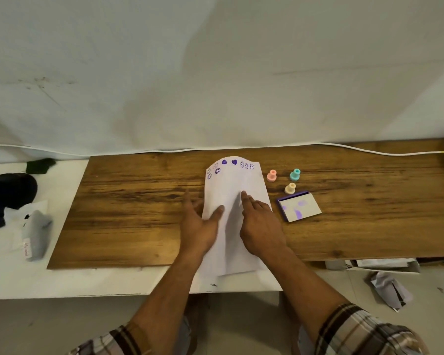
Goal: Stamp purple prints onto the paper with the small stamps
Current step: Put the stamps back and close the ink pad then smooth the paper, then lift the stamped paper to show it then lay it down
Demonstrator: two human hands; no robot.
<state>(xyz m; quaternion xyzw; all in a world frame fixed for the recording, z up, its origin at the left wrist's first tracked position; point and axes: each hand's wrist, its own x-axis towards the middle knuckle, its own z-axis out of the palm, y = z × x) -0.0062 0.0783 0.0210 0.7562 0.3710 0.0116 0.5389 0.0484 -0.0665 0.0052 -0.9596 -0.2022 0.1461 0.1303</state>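
Plaid-sleeved forearms reach up from the bottom edge, and both hands lie flat on the white sheet of paper (232, 198). On the left hand (199, 226) the fingers are loosely spread, thumb on the paper and the others over its left edge onto the brown wood-grain board (128, 213). On the right hand (260, 225) the fingers are extended and nearly together, the forefinger reaching furthest up the sheet. Neither hand pinches or holds anything — both are open, palms down.

My reading is that this is a pause between prints: the sheet is being smoothed or steadied, with a row of purple prints (230, 166) — two hearts flanked by small faces — already along its far edge and the rest bare. The next move would call for the right hand to lift off, pick up a stamp, ink it, and press below that row while the left hand pins the paper.

Right of the paper, near its far end, stand three small stamps upright: a pink knobbed stamp (271, 175) closest, a teal one (295, 175) beyond it, a cream one (290, 188) nearer the person. Just below those lies the purple ink pad with its smudged white lid (300, 206).

The paper's long axis runs away from the person, tilted very slightly; its near end overhangs the board's front edge.
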